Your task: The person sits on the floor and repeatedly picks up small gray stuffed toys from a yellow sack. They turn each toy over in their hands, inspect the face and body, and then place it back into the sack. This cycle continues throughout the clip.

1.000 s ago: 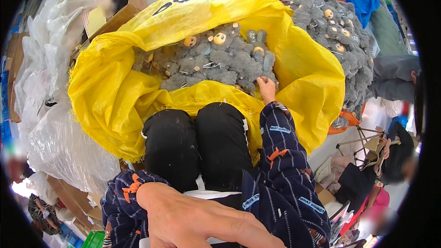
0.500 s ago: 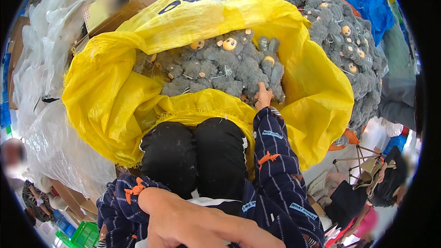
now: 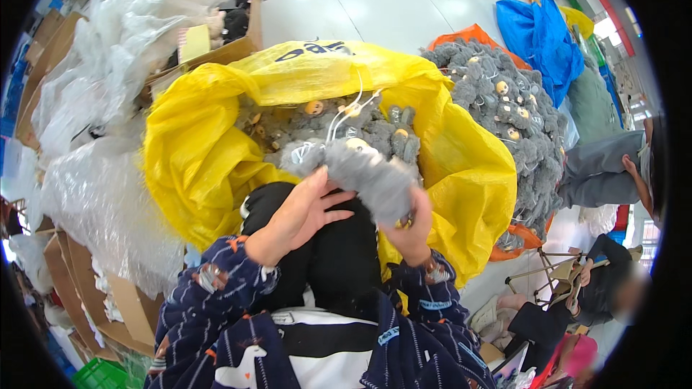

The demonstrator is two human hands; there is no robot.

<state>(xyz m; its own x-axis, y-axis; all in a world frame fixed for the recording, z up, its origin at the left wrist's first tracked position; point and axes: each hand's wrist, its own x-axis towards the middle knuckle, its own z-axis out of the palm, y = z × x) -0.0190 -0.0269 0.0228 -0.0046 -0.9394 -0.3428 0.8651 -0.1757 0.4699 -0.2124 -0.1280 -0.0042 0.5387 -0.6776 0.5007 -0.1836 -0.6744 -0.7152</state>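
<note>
A grey plush toy point(image 3: 378, 180) with white strings hangs over my lap, at the near edge of the yellow woven sack point(image 3: 476, 166). My right hand point(image 3: 411, 229) is closed around its lower right end. On the other side, my left hand point(image 3: 299, 215) has its fingers stretched and apart, with the fingertips close to the plush; whether they touch it I cannot tell. Behind the held toy, more grey plush toys point(image 3: 407, 145) with tan faces fill the sack, partly hidden by it.
A large heap of grey plush toys point(image 3: 497, 104) in an orange sack stands to the right, with a blue bag point(image 3: 540, 43) behind. Clear plastic sheeting point(image 3: 108, 209) and a cardboard box point(image 3: 252, 21) are on the left. Another person point(image 3: 605, 274) sits at the lower right.
My right hand has come out of the sack toward me, bringing a grey plush toy. My left hand has moved forward from near my body to beside it. The view has shifted.
</note>
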